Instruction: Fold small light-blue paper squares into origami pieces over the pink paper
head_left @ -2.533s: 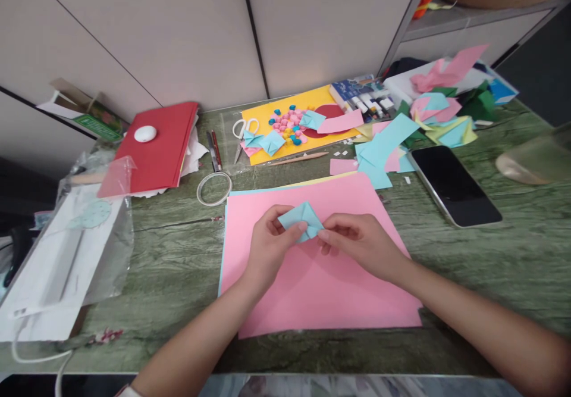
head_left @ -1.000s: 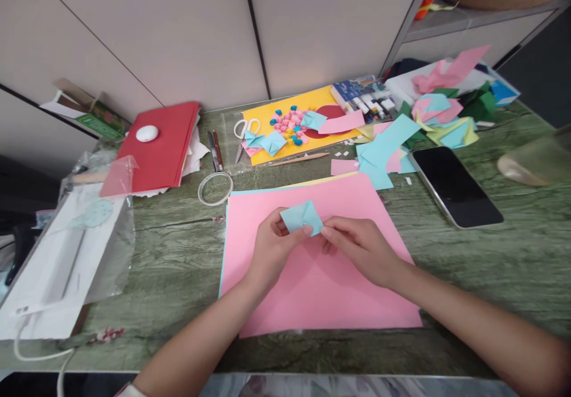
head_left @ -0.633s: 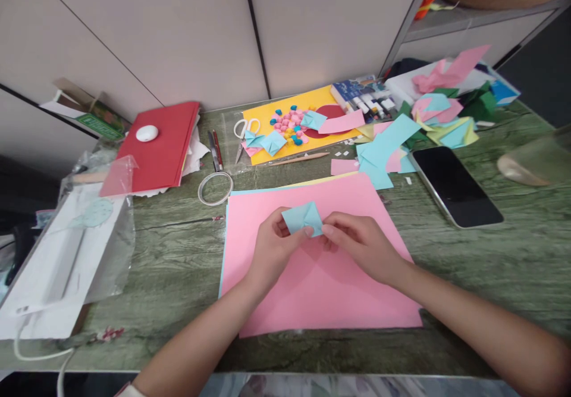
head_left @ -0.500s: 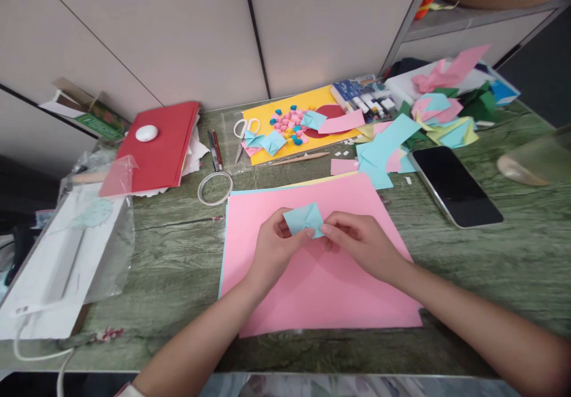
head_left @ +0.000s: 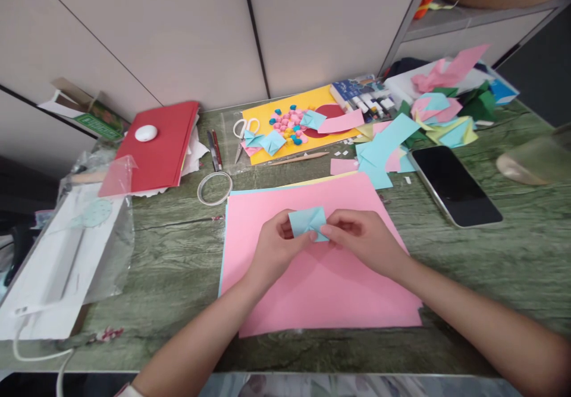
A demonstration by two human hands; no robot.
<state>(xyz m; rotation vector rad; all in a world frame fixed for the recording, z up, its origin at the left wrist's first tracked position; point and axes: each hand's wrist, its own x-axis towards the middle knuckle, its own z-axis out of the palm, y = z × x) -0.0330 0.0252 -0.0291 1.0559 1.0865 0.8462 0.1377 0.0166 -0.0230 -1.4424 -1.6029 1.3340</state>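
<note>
A small folded light blue paper (head_left: 307,221) is held up between both hands, above a stack of large sheets with a pink sheet (head_left: 321,290) on top. My left hand (head_left: 280,239) pinches its left side and lower edge, thumb in front. On the right side, my right hand (head_left: 359,236) grips the lower right corner between thumb and curled fingers. Creases meet near the middle of the paper. The fingertips behind it are partly hidden.
Behind the stack lie a tape roll (head_left: 215,188), a wooden pencil (head_left: 301,159), scissors (head_left: 241,136) and a yellow sheet (head_left: 261,154) bearing small coloured balls. A phone (head_left: 455,186) and paper scraps (head_left: 386,147) are at the right, a red folder (head_left: 156,147) at the left.
The light blue paper has turned slightly clockwise and moved a little to the right. The fingers of my right hand have shifted slightly on its edge.
</note>
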